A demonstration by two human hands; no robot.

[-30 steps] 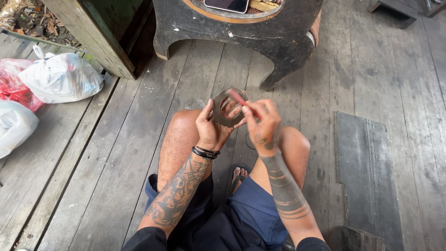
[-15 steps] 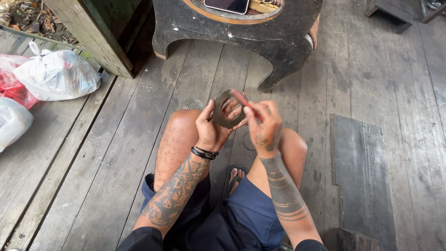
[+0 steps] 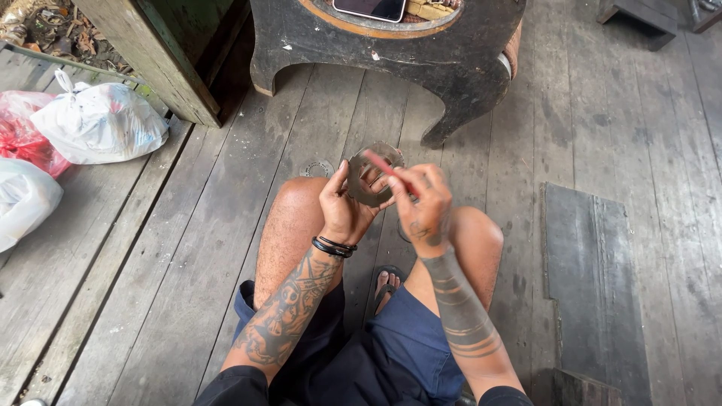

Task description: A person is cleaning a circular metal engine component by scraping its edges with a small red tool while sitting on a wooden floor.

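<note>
The person sits on a grey plank floor [image 3: 188, 248] with both knees drawn up, and both hands meet above and between the knees. The left hand [image 3: 342, 210] has its grip closed on a flat, round, dull metal ring [image 3: 370, 180], thumb on the near face and fingers curled round the rim, so that the ring stands tilted up toward the camera. The right hand [image 3: 423, 204] is closed on a thin red stick-like tool [image 3: 383, 165], whose tip lies across the ring's upper part; the tool is blurred, so it may be a small brush or a pencil, I cannot tell which. Two black bands [image 3: 334, 246] sit on the left wrist.

On the floor just beyond the left knee lies a second, smaller metal ring [image 3: 317, 168], flat on the planks and apart from the hands. Past that stands a low dark wooden desk [image 3: 391, 53] with an arched underside, at the far edge of the floor; a dark phone [image 3: 370, 7] lies on its top. A green-painted wooden post [image 3: 162, 53] leans just left of it. Toward the floor's left edge lie a knotted white plastic bag [image 3: 101, 124], a red bag [image 3: 22, 139] behind it, and another white bag [image 3: 22, 199] nearer. A darker board [image 3: 590, 286] lies on the planks at the right.
</note>
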